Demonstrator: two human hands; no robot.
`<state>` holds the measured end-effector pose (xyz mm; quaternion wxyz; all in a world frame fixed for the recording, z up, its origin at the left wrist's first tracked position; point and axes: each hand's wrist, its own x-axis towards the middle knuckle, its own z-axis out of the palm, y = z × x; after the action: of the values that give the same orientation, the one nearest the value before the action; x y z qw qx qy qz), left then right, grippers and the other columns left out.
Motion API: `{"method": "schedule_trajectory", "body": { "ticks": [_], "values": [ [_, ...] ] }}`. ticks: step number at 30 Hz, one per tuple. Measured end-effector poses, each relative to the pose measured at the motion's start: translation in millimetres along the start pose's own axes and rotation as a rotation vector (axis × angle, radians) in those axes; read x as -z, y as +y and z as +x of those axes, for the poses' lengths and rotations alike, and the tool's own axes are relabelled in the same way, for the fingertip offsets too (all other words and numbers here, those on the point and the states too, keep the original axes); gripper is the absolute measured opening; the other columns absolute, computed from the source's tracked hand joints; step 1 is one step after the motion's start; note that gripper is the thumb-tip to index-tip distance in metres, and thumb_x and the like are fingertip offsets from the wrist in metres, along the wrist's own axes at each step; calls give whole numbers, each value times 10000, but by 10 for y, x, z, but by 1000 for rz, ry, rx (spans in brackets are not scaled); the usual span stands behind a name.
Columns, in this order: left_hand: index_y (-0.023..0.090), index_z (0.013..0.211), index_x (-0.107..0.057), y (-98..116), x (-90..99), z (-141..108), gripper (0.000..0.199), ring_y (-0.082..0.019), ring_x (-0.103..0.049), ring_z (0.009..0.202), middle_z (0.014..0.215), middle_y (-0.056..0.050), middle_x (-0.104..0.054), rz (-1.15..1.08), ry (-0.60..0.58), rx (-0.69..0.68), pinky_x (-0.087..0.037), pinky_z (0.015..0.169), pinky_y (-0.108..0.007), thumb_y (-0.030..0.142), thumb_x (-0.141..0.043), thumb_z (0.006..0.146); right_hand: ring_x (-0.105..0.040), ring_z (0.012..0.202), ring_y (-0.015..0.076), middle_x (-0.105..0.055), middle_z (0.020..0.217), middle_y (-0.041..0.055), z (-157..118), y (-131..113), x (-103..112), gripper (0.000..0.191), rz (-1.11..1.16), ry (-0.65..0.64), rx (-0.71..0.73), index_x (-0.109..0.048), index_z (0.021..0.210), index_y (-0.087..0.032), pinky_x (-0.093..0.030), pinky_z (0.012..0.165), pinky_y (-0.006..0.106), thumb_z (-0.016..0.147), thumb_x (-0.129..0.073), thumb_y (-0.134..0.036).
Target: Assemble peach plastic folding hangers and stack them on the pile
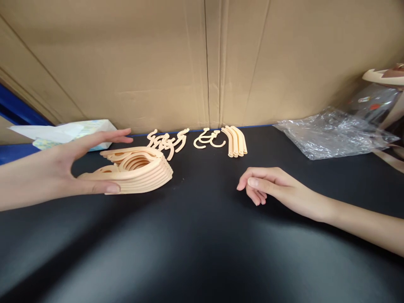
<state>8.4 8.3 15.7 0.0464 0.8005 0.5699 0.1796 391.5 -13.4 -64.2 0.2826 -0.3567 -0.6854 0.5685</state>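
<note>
At the left, a stack of peach plastic frames (145, 174) lies on the black table (202, 235). My left hand (75, 162) is spread around the near left end of the stack, thumb along its front side and fingers stretched above it. Whether the thumb presses on it is unclear. My right hand (268, 185) hovers over the table right of centre, fingers loosely curled with gaps between them, holding nothing. Behind, small peach hooks (164, 143) lie in a loose pile, more hooks (210, 138) sit beside them, and several curved peach bars (235, 142) lie side by side.
A tissue pack (101, 126) stands at the back left behind my left hand. Crumpled clear plastic (334, 134) lies at the back right, near a clear bag (375, 101) with things in it. Cardboard (142, 63) walls off the back edge.
</note>
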Motion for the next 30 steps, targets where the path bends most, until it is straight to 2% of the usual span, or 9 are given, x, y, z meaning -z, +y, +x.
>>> {"method": "schedule_trajectory", "body": {
  "ticks": [2, 4, 6, 7, 11, 14, 18, 25, 30],
  "values": [
    [280, 1346, -495, 121, -56, -27, 722, -317, -499, 1240, 1314, 45, -570, 68, 43, -58, -276, 1108, -581, 708, -580, 771, -509, 621, 100, -536, 671, -16, 5, -2, -1, 281, -1, -2, 0, -637, 922, -168, -392, 568, 227, 990, -483, -394],
    [219, 1244, -546, 310, -181, -78, 412, -260, -559, 1160, 1232, -14, -595, 32, 260, -172, -394, 1059, -468, 459, -551, 909, -511, 621, 102, -535, 671, -16, 8, -5, -1, 285, -5, 1, -2, -637, 922, -168, -393, 568, 230, 989, -484, -398],
    [220, 1113, -584, 511, -360, -149, 210, -205, -583, 1098, 1121, -11, -639, 110, 369, -436, -420, 1029, -381, 250, -583, 906, -512, 621, 103, -536, 670, -17, 8, -6, -1, 291, -11, 5, -7, -638, 920, -168, -395, 568, 230, 989, -482, -404],
    [228, 1076, -593, 598, -460, -187, 197, -193, -588, 1092, 1124, -9, -649, 155, 333, -582, -427, 1023, -364, 190, -610, 884, -512, 621, 103, -536, 668, -18, 7, -5, -1, 293, -13, 6, -8, -638, 919, -169, -396, 569, 229, 989, -480, -405],
    [181, 1178, -596, 788, -814, -290, 275, -179, -598, 1116, 1134, -34, -691, 128, 135, -848, -453, 1036, -310, 143, -575, 906, -517, 629, 104, -542, 678, -17, -2, 4, -1, 294, -20, 3, -14, -638, 928, -172, -406, 577, 229, 987, -481, -414],
    [178, 1235, -587, 798, -934, -290, 309, -199, -589, 1172, 1245, -68, -659, 26, -15, -842, -489, 1021, -309, 161, -516, 935, -516, 635, 105, -544, 691, -14, -3, 12, -5, 293, -17, 2, -15, -637, 938, -174, -411, 576, 226, 987, -482, -419],
    [197, 1294, -559, 753, -943, -264, 352, -221, -540, 1265, 1399, -88, -554, -37, -105, -759, -493, 1040, -336, 193, -511, 945, -513, 634, 104, -540, 689, -16, 5, 15, -1, 287, -18, -4, -9, -638, 941, -176, -414, 582, 225, 990, -479, -410],
    [202, 1317, -547, 731, -938, -271, 355, -205, -536, 1277, 1394, -67, -565, -30, -166, -763, -467, 1075, -338, 220, -462, 972, -514, 631, 95, -546, 691, -19, 3, 3, -4, 256, -28, 17, -12, -637, 938, -176, -417, 573, 213, 984, -494, -384],
    [207, 1318, -545, 744, -918, -270, 359, -211, -553, 1261, 1389, -69, -570, -10, -193, -754, -477, 1066, -352, 216, -473, 966, -511, 616, 105, -552, 675, -11, 8, -41, -2, 289, -99, 142, -16, -647, 890, -174, -427, 570, 228, 952, -531, -432]
  ]
}}
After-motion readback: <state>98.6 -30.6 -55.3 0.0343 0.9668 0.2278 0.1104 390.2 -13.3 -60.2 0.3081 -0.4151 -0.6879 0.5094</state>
